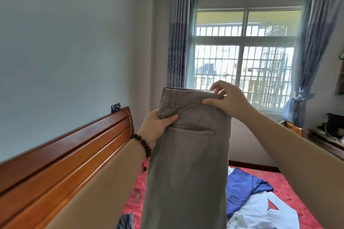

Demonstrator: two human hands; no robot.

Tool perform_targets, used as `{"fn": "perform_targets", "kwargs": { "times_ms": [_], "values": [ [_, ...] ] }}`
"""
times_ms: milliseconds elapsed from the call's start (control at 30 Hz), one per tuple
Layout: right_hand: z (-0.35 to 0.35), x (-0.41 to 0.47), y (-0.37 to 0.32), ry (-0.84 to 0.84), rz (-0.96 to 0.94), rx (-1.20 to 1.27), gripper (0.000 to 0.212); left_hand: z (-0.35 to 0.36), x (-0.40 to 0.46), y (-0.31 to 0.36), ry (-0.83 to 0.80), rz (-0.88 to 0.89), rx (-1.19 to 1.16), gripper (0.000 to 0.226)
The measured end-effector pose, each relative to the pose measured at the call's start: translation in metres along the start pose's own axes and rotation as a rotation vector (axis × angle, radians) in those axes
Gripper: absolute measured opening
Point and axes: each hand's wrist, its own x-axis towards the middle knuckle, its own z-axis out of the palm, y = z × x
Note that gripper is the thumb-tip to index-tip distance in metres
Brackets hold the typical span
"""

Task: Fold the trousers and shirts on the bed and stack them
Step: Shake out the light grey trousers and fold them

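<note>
Grey-brown trousers (pixel 188 154) hang in the air in front of me, waistband up, back pocket facing me, legs dropping out of the frame's bottom. My left hand (pixel 156 128), with a bead bracelet on its wrist, grips the waistband's left side. My right hand (pixel 227 98) pinches the waistband's right top corner between thumb and fingers. Below on the red bed (pixel 283 184) lie a blue shirt (pixel 242 186) and a pale blue-white shirt (pixel 260 214), both unfolded. A dark grey garment (pixel 125 221) shows at the bottom edge.
A wooden headboard (pixel 65 154) runs along the left wall with a small black device (pixel 116 107) on top. A barred window (pixel 243 59) with blue curtains is straight ahead. A wooden chair (pixel 294 128) and a cluttered desk (pixel 327 141) stand at the right.
</note>
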Motion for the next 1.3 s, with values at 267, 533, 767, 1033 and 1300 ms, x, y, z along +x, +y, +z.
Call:
{"fn": "perform_targets", "kwargs": {
  "times_ms": [267,533,767,1033,1300],
  "values": [
    [0.037,-0.096,0.045,-0.418,0.566,0.849,0.042,-0.024,-0.022,-0.011,0.002,-0.071,-0.104,0.051],
    [0.025,-0.107,-0.005,-0.152,0.419,0.981,0.035,-0.03,-0.058,0.037,0.036,0.013,0.078,0.029],
    [-0.004,-0.138,-0.051,-0.183,0.413,0.948,0.025,-0.018,-0.109,0.069,0.259,0.115,0.26,0.03],
    [-0.07,-0.151,-0.103,-0.18,0.428,1.089,0.015,-0.006,-0.147,0.145,0.2,0.074,0.279,0.036],
    [-0.035,-0.203,-0.04,-0.314,0.577,0.793,0.022,0.003,-0.183,0.061,0.204,-0.14,0.378,0.028]
  ]
}}
